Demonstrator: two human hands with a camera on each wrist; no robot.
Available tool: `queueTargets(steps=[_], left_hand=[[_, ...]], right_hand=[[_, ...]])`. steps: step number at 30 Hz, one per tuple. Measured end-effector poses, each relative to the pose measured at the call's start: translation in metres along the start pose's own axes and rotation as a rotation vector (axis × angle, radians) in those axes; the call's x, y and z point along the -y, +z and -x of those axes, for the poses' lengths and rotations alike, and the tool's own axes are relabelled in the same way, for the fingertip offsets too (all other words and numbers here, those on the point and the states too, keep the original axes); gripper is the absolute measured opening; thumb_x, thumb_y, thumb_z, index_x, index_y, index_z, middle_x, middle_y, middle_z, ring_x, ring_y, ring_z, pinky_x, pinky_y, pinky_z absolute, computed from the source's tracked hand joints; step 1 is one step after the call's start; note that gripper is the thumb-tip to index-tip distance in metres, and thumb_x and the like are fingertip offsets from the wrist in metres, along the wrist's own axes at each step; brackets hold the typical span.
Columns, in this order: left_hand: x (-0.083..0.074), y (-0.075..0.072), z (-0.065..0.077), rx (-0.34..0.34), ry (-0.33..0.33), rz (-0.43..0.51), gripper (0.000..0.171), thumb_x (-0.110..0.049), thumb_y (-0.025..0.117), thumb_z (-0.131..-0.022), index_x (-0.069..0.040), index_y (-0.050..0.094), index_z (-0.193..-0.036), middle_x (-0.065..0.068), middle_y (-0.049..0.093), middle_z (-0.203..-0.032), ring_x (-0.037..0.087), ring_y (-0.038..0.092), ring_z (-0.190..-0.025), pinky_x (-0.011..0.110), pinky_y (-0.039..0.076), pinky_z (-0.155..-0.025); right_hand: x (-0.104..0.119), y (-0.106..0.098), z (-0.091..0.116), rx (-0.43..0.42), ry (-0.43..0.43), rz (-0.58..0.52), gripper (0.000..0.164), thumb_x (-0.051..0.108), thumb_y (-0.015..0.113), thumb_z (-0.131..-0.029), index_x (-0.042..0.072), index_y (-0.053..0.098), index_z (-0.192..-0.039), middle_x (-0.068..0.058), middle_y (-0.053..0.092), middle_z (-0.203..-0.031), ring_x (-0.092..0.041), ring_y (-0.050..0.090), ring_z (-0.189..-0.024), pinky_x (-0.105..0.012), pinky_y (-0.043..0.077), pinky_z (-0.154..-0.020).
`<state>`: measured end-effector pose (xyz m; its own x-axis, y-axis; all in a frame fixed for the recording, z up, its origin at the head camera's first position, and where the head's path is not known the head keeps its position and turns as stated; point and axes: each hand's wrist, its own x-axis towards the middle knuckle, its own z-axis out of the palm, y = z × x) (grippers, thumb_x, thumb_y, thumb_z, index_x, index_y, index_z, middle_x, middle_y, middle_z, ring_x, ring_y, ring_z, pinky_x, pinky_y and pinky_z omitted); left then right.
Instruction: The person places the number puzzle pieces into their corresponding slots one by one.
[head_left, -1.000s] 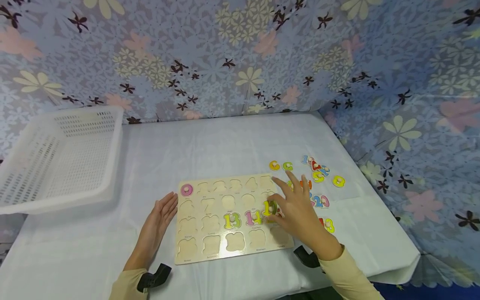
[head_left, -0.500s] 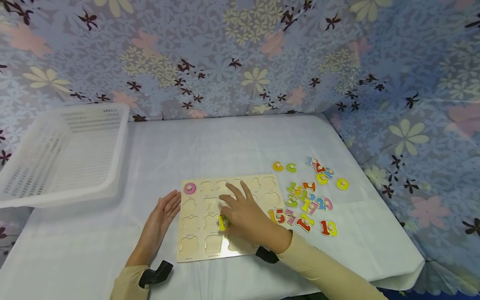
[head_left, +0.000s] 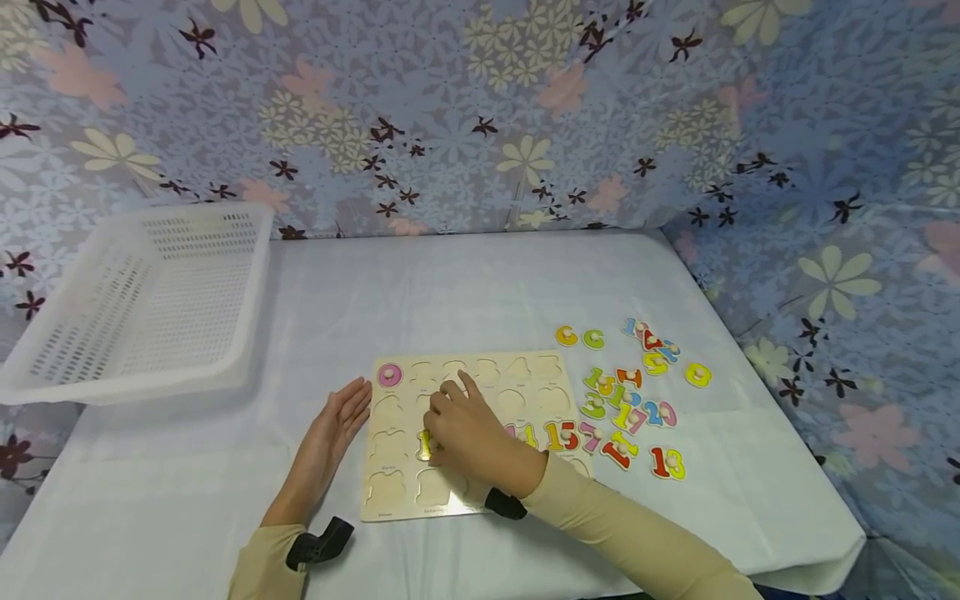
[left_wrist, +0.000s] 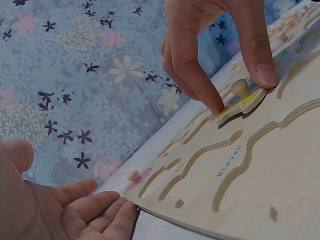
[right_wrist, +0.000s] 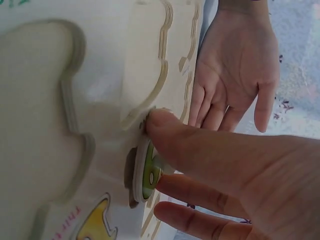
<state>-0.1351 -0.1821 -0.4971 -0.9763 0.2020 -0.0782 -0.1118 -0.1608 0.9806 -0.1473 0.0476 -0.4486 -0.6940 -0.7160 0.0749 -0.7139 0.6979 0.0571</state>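
Observation:
My right hand [head_left: 476, 437] pinches a wooden number puzzle piece [left_wrist: 237, 109] by its edges, a yellow 1 with a green digit. Thumb and finger hold it slightly tilted, close over the third row of the wooden puzzle board [left_wrist: 295, 200]; the piece's peg stands up between them. Most of the piece hides behind my hand in the head view. Flat beside the board's left edge lies my left hand [head_left: 330, 433], fingers straight and fingertips right at the rim. A pink 0 [head_left: 390, 375] sits in the top-left recess. Pieces 14 [head_left: 527, 434] and 15 [head_left: 562, 436] lie in the third row.
Right of the board, several loose number pieces [head_left: 630, 400] are scattered, some overlapping. A separate 13 piece [head_left: 668, 463] lies nearer the front. The white plastic basket [head_left: 253, 333] stands at the back left. Floral cloth [head_left: 450, 125] hangs behind the table [head_left: 420, 292].
My right hand has carried the yellow-and-green piece leftward across the board from its right side to the second column. My left hand has stayed at the board's left edge.

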Motion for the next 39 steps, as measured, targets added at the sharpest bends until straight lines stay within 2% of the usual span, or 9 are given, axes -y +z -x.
queueTargets(steps=[11, 14, 20, 25, 32, 39], left_hand=[[-0.001, 0.002, 0.0, -0.004, -0.005, 0.012, 0.063, -0.044, 0.019, -0.106, -0.001, 0.016, -0.153, 0.014, 0.022, -0.157, 0.024, 0.024, -0.143, 0.022, 0.031, -0.11], [-0.001, 0.002, 0.0, 0.001, -0.001, 0.01, 0.062, -0.043, 0.018, -0.107, -0.001, 0.016, -0.153, 0.014, 0.022, -0.157, 0.024, 0.023, -0.143, 0.022, 0.03, -0.11], [0.0, 0.002, 0.0, -0.012, -0.001, -0.002, 0.064, -0.044, 0.02, -0.106, -0.001, 0.017, -0.153, 0.013, 0.023, -0.157, 0.024, 0.024, -0.143, 0.022, 0.031, -0.11], [-0.001, 0.001, 0.0, -0.005, 0.001, -0.013, 0.065, -0.045, 0.019, -0.106, -0.001, 0.017, -0.153, 0.014, 0.022, -0.157, 0.024, 0.024, -0.143, 0.022, 0.03, -0.11], [-0.002, 0.002, 0.0, -0.027, -0.014, -0.016, 0.069, -0.05, 0.022, -0.104, -0.001, 0.018, -0.153, 0.013, 0.024, -0.156, 0.024, 0.025, -0.142, 0.021, 0.032, -0.109], [-0.002, 0.002, -0.001, -0.017, -0.012, 0.019, 0.064, -0.044, 0.019, -0.106, 0.0, 0.017, -0.152, 0.015, 0.023, -0.156, 0.025, 0.024, -0.143, 0.021, 0.032, -0.109]], right_hand=[[-0.001, 0.001, 0.006, -0.027, 0.01, -0.021, 0.038, 0.047, 0.085, -0.068, 0.018, 0.069, -0.086, 0.004, 0.059, -0.098, -0.021, 0.048, -0.111, -0.052, 0.028, -0.112], [-0.005, -0.002, 0.02, -0.047, 0.025, -0.058, 0.036, 0.046, 0.086, -0.066, 0.018, 0.069, -0.082, 0.005, 0.059, -0.097, -0.021, 0.048, -0.11, -0.052, 0.028, -0.112], [-0.021, -0.002, 0.066, -0.071, 0.099, -0.149, 0.032, 0.036, 0.09, -0.062, 0.018, 0.07, -0.08, 0.004, 0.059, -0.096, -0.022, 0.048, -0.108, -0.056, 0.025, -0.111], [-0.032, -0.002, 0.097, -0.088, 0.162, -0.175, 0.036, 0.031, 0.093, -0.057, 0.016, 0.069, -0.079, 0.002, 0.058, -0.095, -0.025, 0.049, -0.107, -0.059, 0.025, -0.11], [-0.035, -0.005, 0.11, -0.103, 0.172, -0.19, 0.037, 0.029, 0.093, -0.057, 0.013, 0.071, -0.082, 0.0, 0.059, -0.097, -0.029, 0.048, -0.11, -0.061, 0.024, -0.109], [-0.035, -0.004, 0.113, -0.094, 0.189, -0.182, 0.039, 0.029, 0.094, -0.055, 0.013, 0.07, -0.081, -0.001, 0.059, -0.097, -0.028, 0.049, -0.108, -0.063, 0.025, -0.108]])
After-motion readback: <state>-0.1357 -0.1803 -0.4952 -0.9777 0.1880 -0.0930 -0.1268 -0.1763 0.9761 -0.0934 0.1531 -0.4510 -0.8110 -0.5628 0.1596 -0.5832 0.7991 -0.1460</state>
